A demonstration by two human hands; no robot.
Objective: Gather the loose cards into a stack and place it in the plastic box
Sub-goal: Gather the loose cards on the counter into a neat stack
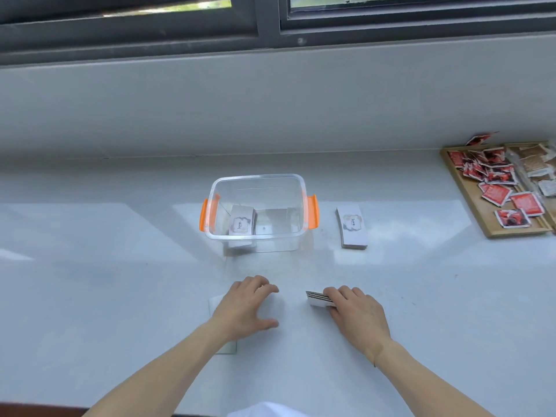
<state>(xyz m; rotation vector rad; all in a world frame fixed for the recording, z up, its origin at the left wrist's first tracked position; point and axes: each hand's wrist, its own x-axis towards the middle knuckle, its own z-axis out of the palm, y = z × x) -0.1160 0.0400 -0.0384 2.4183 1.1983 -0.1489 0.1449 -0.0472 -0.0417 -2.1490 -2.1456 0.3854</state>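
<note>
— Looking down from the head camera, what are your hands doing?

— I am pressing my left hand [246, 308] flat, fingers spread, on loose white cards [217, 302] lying on the pale worktop [120, 281]; that grip is released, closing on nothing. My right hand [355, 314] is grasping a small stack of cards [319, 299], holding it on edge against the worktop, fingers curled over its top.

— Where is the plastic box sitting?

— The clear plastic box [258, 182] with orange handles [204, 215] is standing straight ahead of my hands, farther back on the worktop, lid off. A deck marked "love" [240, 224] is leaning inside it, against the left wall.

— Anything else lying about?

— A second deck [352, 227], also reading "love", is lying flat just right of the box, apart from it. Far right, a wooden tray [469, 203] is holding red sachets [496, 194] and some brownish packets [535, 162]. A window frame [267, 28] is running along the top, above the grey sill. I cannot tell how many cards are lying under my left palm.
</note>
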